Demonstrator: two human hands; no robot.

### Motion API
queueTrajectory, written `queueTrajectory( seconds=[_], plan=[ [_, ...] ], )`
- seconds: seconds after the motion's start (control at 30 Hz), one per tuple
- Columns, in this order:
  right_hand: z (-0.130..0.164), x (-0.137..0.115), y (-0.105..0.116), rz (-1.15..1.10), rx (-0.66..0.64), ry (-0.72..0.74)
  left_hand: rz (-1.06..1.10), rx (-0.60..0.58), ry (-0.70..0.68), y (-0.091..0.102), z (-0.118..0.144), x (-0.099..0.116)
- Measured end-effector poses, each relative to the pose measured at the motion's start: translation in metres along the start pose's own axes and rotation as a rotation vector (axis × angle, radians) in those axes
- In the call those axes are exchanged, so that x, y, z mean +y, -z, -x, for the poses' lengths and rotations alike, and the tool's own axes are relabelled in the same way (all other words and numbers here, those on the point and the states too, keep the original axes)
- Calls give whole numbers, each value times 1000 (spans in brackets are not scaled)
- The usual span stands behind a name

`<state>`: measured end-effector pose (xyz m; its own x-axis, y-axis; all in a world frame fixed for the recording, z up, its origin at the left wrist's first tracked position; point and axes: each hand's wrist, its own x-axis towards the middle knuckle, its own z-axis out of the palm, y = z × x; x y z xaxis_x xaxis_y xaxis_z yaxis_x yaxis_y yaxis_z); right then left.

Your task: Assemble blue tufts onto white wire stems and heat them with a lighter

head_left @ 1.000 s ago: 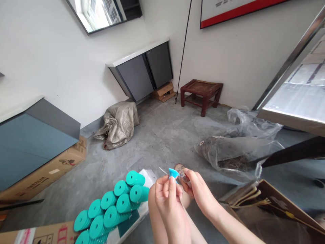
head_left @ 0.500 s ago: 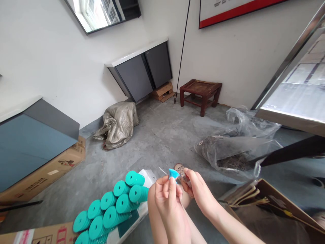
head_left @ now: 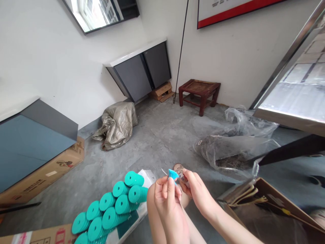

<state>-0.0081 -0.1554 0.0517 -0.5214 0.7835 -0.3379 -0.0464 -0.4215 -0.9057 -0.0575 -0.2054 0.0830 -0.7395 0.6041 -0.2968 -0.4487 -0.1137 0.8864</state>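
Pinching a small blue plastic tag point(head_left: 173, 174) with our left hand point(head_left: 167, 196), right hand point(head_left: 196, 189) gripping a round brown perforated disc point(head_left: 179, 168), wooden maybe, above our knees; nothing's moved since earlier.

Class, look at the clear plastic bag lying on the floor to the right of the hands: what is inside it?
Through the clear plastic bag a dark brown mass shows, with one small round brown disc near its left end. Creased plastic blurs the rest, so single pieces cannot be told apart or counted.
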Motion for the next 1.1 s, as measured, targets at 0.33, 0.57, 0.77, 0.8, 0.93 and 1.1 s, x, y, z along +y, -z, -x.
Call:
queueTrajectory(
  seconds=[0.33, 0.57, 0.77, 0.8, 0.93, 1.1],
  plan=[
    [1, -3, 0, -15, -5, -9, -33, -12, -32, 3, 0, -2],
    [2, -2, 1, -4, 3, 10, -72, -10, -26, 4, -1, -2],
    [2, -6, 2, 21, -5, 47, -81, -6, -28, 5, -2, -2],
    [2, -6, 2, 26, -7, 50, -83, -6, -27, 5, -2, -2],
    [3, -7, 1, 25, 6, 37, -91, 11, -34, 4, -2, -1],
    [3, -6, 1, 52, 1, 56, -104, 20, -35, 3, -2, 0]
  ],
)
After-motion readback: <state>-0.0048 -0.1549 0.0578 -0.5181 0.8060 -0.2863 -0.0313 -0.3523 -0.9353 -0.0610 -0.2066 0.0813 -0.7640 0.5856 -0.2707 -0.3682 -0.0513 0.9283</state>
